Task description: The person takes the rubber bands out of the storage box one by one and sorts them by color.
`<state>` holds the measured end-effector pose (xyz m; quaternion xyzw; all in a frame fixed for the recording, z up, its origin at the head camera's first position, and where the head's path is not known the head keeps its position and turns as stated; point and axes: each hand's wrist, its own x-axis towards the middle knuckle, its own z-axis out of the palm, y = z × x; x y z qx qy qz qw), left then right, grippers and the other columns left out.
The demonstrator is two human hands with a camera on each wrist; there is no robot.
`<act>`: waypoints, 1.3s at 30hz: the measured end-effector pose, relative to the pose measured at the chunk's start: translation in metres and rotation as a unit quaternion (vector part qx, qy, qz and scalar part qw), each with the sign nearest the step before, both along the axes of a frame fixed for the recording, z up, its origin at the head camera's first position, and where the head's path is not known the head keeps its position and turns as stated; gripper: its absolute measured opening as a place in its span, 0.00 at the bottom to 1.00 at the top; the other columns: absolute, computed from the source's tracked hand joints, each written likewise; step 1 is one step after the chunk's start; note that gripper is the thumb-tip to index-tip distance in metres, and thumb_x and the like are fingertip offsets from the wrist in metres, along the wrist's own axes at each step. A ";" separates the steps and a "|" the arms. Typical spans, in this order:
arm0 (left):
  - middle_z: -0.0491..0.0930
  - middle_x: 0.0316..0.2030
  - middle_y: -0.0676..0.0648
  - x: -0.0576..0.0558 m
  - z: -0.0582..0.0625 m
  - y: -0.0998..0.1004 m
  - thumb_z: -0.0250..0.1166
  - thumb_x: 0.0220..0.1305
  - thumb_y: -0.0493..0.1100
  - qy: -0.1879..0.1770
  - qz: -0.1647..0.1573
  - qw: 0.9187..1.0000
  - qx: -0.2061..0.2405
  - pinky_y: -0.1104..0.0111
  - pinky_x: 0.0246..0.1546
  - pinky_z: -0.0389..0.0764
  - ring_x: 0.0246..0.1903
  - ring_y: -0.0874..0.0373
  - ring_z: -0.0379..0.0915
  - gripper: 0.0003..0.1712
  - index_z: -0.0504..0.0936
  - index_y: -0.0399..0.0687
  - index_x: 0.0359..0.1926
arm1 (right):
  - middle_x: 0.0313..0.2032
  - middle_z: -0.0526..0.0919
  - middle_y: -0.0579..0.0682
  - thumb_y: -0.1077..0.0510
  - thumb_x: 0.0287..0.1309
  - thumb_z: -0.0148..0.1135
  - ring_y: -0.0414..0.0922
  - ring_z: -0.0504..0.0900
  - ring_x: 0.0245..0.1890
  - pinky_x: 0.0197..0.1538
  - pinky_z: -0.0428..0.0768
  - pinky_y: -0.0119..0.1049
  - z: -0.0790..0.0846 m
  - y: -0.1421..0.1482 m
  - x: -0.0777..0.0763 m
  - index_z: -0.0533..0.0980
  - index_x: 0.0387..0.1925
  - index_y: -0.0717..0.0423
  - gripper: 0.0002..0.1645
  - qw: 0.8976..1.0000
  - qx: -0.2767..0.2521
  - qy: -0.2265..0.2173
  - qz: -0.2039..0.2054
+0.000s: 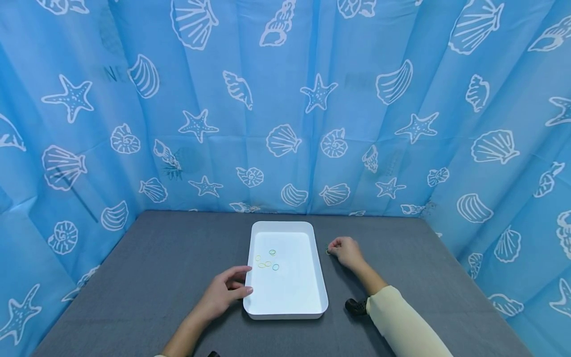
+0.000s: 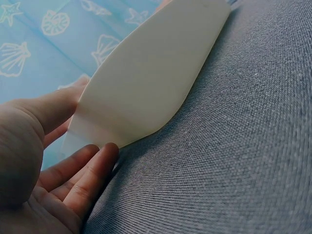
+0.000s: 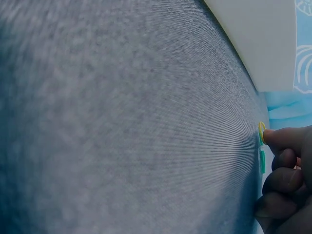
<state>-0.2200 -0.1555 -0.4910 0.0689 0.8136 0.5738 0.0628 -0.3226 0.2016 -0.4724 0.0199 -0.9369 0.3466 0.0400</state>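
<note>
Yellow and green rubber bands (image 3: 262,141) lie on the grey bench (image 1: 156,267) just right of the white tray (image 1: 285,228), under the curled fingertips of the right hand (image 1: 345,252); left hand (image 1: 223,292) rests open against the tray's left wall.

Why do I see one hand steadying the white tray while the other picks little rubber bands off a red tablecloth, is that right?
Not quite: the tablecloth is grey, as the head view shows. The left hand does steady the white tray, and the right hand is at small rubber bands on the cloth.
</note>
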 end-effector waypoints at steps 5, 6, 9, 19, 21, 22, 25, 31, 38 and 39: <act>0.77 0.49 0.43 0.000 0.000 -0.001 0.74 0.55 0.47 0.001 -0.002 1.000 0.003 0.62 0.37 0.76 0.39 0.54 0.76 0.32 0.76 0.50 0.61 | 0.27 0.82 0.47 0.64 0.57 0.66 0.44 0.74 0.26 0.34 0.72 0.41 0.000 -0.002 0.000 0.82 0.26 0.58 0.05 1.000 0.029 -0.001 0.000; 0.77 0.49 0.43 0.000 0.000 0.000 0.74 0.55 0.47 0.000 -0.002 1.000 0.002 0.62 0.37 0.76 0.39 0.54 0.76 0.32 0.76 0.50 0.61 | 0.27 0.82 0.47 0.63 0.57 0.66 0.44 0.74 0.26 0.34 0.72 0.41 0.000 -0.002 0.000 0.82 0.26 0.58 0.05 0.999 0.034 -0.001 0.000; 0.77 0.50 0.43 0.000 0.000 0.000 0.74 0.55 0.47 0.000 -0.001 1.000 0.002 0.62 0.37 0.76 0.39 0.54 0.76 0.32 0.76 0.50 0.61 | 0.27 0.82 0.47 0.63 0.58 0.66 0.44 0.74 0.26 0.34 0.72 0.41 0.000 -0.002 -0.001 0.81 0.26 0.58 0.06 0.999 0.040 0.000 0.000; 0.77 0.50 0.43 0.001 0.003 0.001 0.74 0.55 0.46 -0.002 0.002 1.000 -0.001 0.62 0.37 0.76 0.39 0.54 0.76 0.32 0.76 0.50 0.61 | 0.28 0.82 0.49 0.64 0.57 0.66 0.45 0.75 0.28 0.35 0.72 0.41 0.000 -0.001 -0.001 0.82 0.28 0.60 0.03 1.000 0.001 -0.004 -0.004; 0.77 0.50 0.43 0.001 0.003 0.001 0.74 0.55 0.46 -0.002 0.001 1.000 -0.001 0.62 0.37 0.76 0.39 0.54 0.76 0.32 0.76 0.50 0.61 | 0.28 0.82 0.49 0.65 0.58 0.65 0.44 0.74 0.28 0.34 0.71 0.40 0.000 0.000 -0.001 0.82 0.29 0.61 0.03 1.000 -0.022 -0.005 -0.006; 0.77 0.50 0.43 0.001 0.003 0.001 0.74 0.55 0.46 -0.001 0.001 1.000 0.000 0.62 0.37 0.76 0.39 0.54 0.76 0.32 0.76 0.49 0.61 | 0.28 0.82 0.49 0.65 0.58 0.64 0.44 0.74 0.28 0.34 0.70 0.39 0.001 0.001 -0.001 0.82 0.29 0.61 0.03 0.999 -0.032 -0.005 -0.008; 0.77 0.50 0.43 0.002 0.003 0.001 0.74 0.55 0.46 0.000 -0.001 1.000 0.000 0.62 0.37 0.76 0.39 0.54 0.76 0.32 0.76 0.50 0.61 | 0.29 0.82 0.51 0.66 0.60 0.62 0.44 0.74 0.28 0.33 0.71 0.38 0.002 0.003 -0.001 0.82 0.31 0.63 0.05 0.998 -0.069 -0.007 -0.014; 0.77 0.50 0.43 0.002 0.004 0.001 0.74 0.56 0.46 0.004 -0.005 1.000 0.001 0.63 0.37 0.76 0.39 0.54 0.76 0.32 0.76 0.50 0.61 | 0.36 0.83 0.57 0.64 0.64 0.59 0.48 0.77 0.35 0.38 0.74 0.42 0.015 0.006 -0.004 0.82 0.37 0.66 0.08 0.993 -0.114 0.006 -0.025; 0.77 0.50 0.43 0.003 0.004 0.001 0.73 0.56 0.46 0.003 -0.005 1.000 0.002 0.63 0.37 0.76 0.39 0.54 0.76 0.32 0.76 0.49 0.61 | 0.32 0.80 0.59 0.59 0.65 0.60 0.50 0.74 0.29 0.34 0.71 0.41 0.037 -0.002 -0.009 0.81 0.40 0.64 0.11 0.988 -0.151 -0.010 -0.019; 0.77 0.51 0.43 0.003 0.004 0.000 0.74 0.56 0.47 0.001 -0.004 1.000 0.003 0.63 0.37 0.76 0.39 0.54 0.76 0.32 0.76 0.49 0.61 | 0.30 0.78 0.59 0.58 0.65 0.61 0.50 0.73 0.27 0.32 0.71 0.41 0.039 -0.004 -0.009 0.81 0.40 0.63 0.11 0.987 -0.162 -0.017 -0.019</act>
